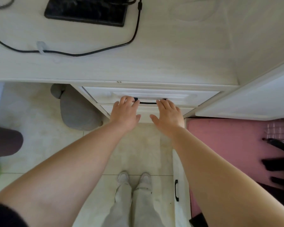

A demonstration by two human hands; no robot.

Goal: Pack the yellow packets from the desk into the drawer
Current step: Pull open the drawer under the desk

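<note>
Straight below the drawer [195, 97], your white shoes [134, 176] stand on the tiled floor. Your left hand [125, 112] and right hand [168, 113] both reach the drawer front, fingers stretched and slightly spread, with their tips on the black handle [147, 103] and pinching nothing. The drawer sits pushed in, just under the tabletop [170, 59] edge. Beyond the drawer and to its left, a black cable [88, 53] loops across the tabletop towards a black pad [87, 10].

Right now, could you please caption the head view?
Left hand and right hand touch the drawer at its black handle.
</note>
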